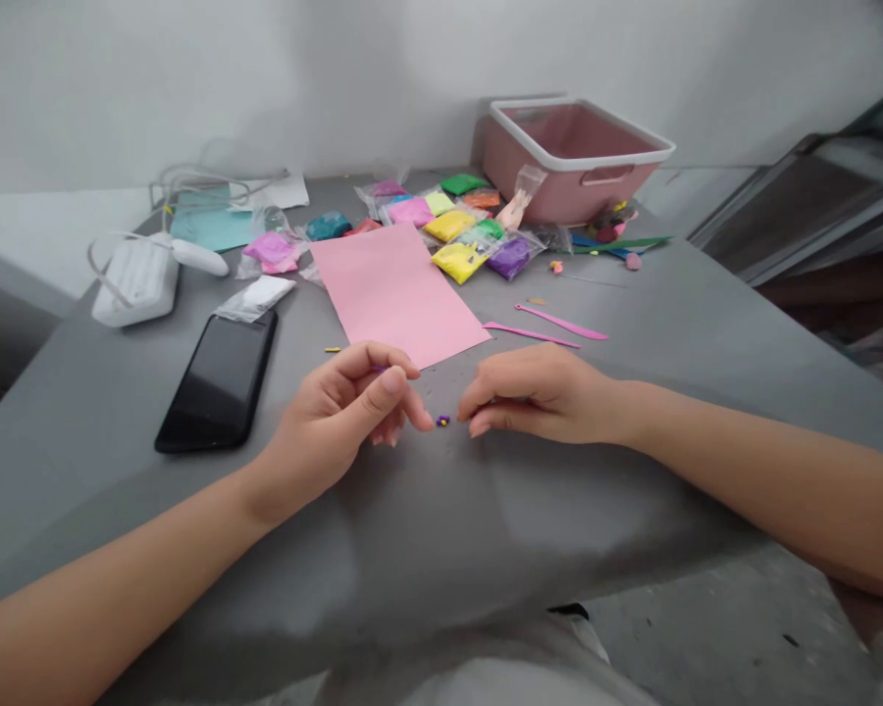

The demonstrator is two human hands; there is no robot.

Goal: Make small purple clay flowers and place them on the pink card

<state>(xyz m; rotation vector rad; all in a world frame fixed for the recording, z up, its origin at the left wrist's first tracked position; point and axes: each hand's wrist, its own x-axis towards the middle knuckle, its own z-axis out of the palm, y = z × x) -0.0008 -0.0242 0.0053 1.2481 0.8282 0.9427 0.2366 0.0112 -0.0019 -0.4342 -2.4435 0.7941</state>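
Note:
Between my hands, on the grey table, lies a tiny purple and yellow clay piece (442,421). My left hand (338,407) is just left of it, thumb and index finger closed on a thin purple bit of clay (380,369), mostly hidden by the fingers. To the right, my right hand (534,387) hovers close to the table with its fingertips bent together in a pinch; what they hold, if anything, is hidden. A pink sheet of paper (404,294) lies beyond both hands. Two pink modelling tools (563,322) rest behind my right hand.
Several bags of coloured clay (452,226) spread along the back, before a pink basket (574,167) with a white rim. At left lie a black phone (221,378), a white power strip (139,284) and cables. Green and blue strips (618,245) lie at back right.

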